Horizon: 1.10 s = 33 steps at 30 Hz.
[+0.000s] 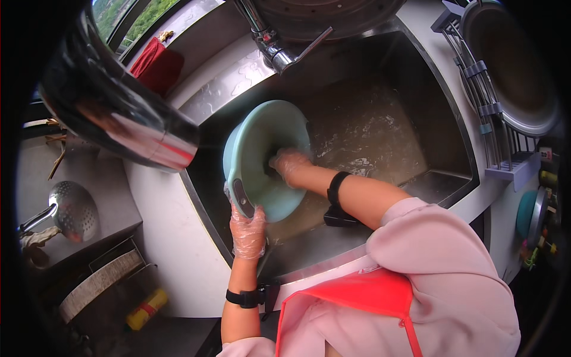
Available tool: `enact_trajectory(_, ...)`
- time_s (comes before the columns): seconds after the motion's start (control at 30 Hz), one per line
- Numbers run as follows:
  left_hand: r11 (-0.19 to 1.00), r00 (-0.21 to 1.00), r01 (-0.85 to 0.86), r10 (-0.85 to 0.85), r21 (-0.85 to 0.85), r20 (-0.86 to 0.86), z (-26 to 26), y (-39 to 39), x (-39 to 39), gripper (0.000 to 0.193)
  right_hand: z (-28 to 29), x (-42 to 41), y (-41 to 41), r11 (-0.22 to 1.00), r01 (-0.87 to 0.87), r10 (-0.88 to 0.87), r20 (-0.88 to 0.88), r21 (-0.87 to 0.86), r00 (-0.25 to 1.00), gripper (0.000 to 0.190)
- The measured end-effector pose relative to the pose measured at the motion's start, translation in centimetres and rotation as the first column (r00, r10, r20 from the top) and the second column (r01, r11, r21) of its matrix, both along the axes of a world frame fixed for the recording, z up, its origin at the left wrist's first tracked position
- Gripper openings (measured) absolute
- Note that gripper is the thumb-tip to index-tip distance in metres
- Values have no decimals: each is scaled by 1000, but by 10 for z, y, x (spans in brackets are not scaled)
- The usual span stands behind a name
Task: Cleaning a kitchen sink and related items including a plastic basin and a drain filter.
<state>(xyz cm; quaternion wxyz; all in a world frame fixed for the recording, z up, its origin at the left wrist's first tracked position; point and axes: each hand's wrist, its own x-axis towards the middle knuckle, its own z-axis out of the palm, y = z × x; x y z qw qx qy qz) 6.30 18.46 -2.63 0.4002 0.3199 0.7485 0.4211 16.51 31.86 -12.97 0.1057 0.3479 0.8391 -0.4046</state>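
Note:
A pale green plastic basin (285,120) is tilted on its side over the sink (446,116), its open mouth facing right. My left hand (247,232), in a clear plastic glove, grips the rim at the lower left, beside a dark oval handle inset (242,197). Inside the basin is my right hand (292,166), also gloved, its fingers bent against the inner wall. A small dark pad (270,166) shows at its fingertips, mostly hidden by the hand and shadow. Cloudy water (366,134) covers the sink floor below.
A chrome faucet (279,56) rises at the sink's back edge. A large shiny metal cylinder (134,111) overhangs the left side. A dish rack (486,102) holding a big round pan lid (513,71) stands right. A perforated skimmer (76,209) and a red cloth (156,64) are at left.

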Motion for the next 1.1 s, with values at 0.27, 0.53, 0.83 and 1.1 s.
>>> enact_trajectory(0.27,999,992,15,-11,31,-125,-11,-11,-12,57,-16,2,-25,935,-287,236,-241,-206,942,53)
enact_trajectory(0.53,1000,978,-20,23,14,-207,2,-7,-7,65,31,-10,-49,940,-270,271,-24,-210,962,66)
enact_trajectory(0.83,989,997,-62,68,137,-43,12,2,-3,64,49,11,-25,946,-309,317,77,-103,945,57)
enact_trajectory(1.1,980,934,119,-166,-160,-318,10,9,8,61,16,41,0,952,-305,304,59,11,951,62)
